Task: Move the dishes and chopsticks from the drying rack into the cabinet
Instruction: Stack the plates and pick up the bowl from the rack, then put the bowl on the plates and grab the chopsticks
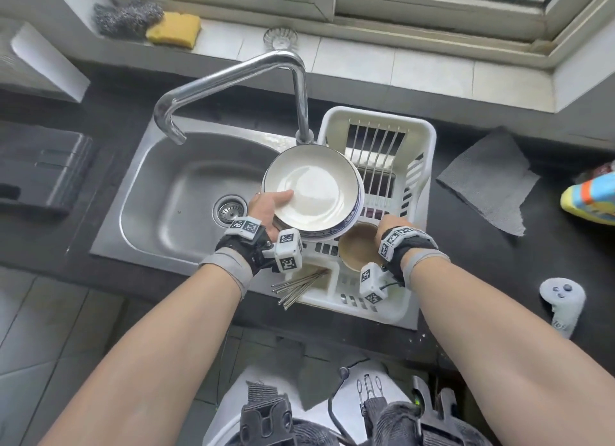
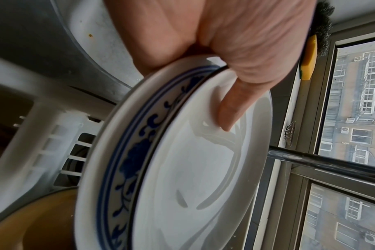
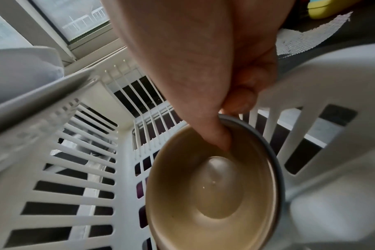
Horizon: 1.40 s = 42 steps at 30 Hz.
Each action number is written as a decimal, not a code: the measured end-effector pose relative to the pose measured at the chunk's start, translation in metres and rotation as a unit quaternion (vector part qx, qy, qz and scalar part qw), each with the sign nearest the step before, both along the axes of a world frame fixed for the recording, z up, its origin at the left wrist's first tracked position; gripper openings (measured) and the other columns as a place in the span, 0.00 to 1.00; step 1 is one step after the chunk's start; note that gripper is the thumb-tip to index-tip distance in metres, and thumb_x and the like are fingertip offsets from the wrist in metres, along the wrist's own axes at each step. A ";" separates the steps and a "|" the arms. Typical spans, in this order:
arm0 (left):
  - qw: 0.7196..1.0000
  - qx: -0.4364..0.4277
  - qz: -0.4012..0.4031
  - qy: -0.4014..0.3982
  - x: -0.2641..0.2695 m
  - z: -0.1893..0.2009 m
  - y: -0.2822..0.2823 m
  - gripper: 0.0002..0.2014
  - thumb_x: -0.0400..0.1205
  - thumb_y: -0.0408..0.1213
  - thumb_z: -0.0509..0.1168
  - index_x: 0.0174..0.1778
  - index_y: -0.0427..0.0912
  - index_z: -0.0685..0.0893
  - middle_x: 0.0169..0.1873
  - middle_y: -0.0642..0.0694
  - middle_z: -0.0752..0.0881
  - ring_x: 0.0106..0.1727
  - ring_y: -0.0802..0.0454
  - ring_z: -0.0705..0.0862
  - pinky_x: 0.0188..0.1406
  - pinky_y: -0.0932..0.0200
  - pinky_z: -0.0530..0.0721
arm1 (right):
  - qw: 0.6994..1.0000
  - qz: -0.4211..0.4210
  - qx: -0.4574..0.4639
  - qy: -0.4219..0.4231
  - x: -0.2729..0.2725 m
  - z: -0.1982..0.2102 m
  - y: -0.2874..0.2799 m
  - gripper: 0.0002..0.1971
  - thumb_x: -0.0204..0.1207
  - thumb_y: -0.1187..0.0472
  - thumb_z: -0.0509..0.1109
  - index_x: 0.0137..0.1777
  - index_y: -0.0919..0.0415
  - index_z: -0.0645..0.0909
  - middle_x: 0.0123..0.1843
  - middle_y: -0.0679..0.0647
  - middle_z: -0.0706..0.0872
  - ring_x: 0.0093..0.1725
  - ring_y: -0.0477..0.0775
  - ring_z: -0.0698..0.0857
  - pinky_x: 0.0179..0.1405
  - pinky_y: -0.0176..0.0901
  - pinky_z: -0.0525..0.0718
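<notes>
- Evidently mid-lift: left hand [image 1: 266,206] clamped on a stack of plates [image 1: 312,192], thumb across the top white plate, fingers apparently underneath; stack held above the left edge of the drying rack [image 1: 422,166], partly over the sink [image 1: 173,192]. Probably stacked so as to carry several dishes in one trip.
- Blue-patterned plate [image 2: 126,159] sandwiched directly under the white one, rims nested.
- Right hand [image 1: 396,232] pinched on the rim of a brown bowl [image 1: 357,249], thumb inside, fingers outside; bowl low inside the rack's near end, whether lifted or resting not clear. One-handed rim grip likely chosen because the other hand was full.
- Chopsticks [image 1: 299,287] left lying across the rack's near-left corner, tips over the tabletop [image 1: 499,246].
- Cabinet not in view.
- No readable brand on dishes or rack; square coded markers on the wrist units only.
</notes>
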<state>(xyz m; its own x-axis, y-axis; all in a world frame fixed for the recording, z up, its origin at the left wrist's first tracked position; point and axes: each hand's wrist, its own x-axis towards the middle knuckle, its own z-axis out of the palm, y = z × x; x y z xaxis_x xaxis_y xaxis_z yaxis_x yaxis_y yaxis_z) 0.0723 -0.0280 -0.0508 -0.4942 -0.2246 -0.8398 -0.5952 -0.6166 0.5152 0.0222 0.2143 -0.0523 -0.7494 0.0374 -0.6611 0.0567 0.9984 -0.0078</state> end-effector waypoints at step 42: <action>1.000 -0.005 -0.025 0.011 0.057 0.058 -0.011 0.07 0.76 0.34 0.63 0.43 0.32 0.79 0.34 0.35 0.82 0.31 0.38 0.82 0.29 0.50 0.90 | 0.930 -0.061 -0.358 0.051 0.021 0.091 -0.080 0.20 0.77 0.37 0.69 0.52 0.54 0.85 0.34 0.45 0.94 0.28 0.47 0.81 0.39 0.44 0.87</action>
<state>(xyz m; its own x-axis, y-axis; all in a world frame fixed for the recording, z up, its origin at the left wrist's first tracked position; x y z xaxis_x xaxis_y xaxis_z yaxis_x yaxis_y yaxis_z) 0.1297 -0.0394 0.0077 -0.5239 -0.2065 -0.8264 -0.6138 -0.5811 0.5344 0.0431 0.1341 0.0388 -0.8288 -0.2961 -0.4747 0.1321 0.7208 -0.6804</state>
